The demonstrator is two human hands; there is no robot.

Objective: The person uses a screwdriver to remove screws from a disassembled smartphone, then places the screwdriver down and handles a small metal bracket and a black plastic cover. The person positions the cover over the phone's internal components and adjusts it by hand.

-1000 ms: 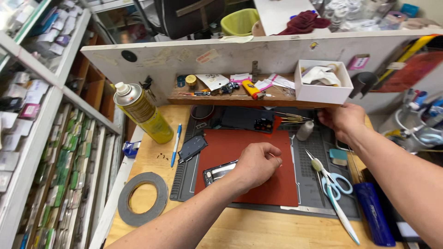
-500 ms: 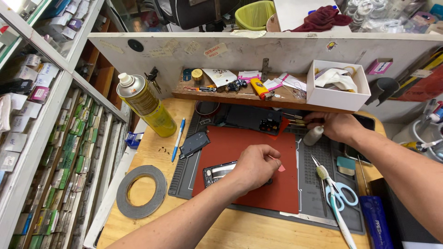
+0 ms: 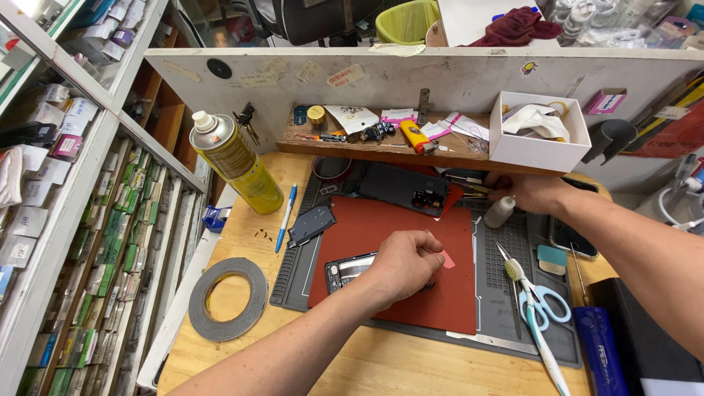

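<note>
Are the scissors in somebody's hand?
No, the scissors lie on the mat, while the right hand reaches under the shelf and the left hand rests on the phone.

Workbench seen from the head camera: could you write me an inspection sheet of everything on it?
Surface: wooden bench with a grey work mat and a red mat on top.
Job's things: opened phone under the left hand; small white bottle by the right hand.
Clutter: yellow spray can, tape roll, blue pen, scissors, white box.
Grippers: both hands curled; grip hidden.
Cables: nothing seen.
Surroundings: parts shelves on the left.
</note>
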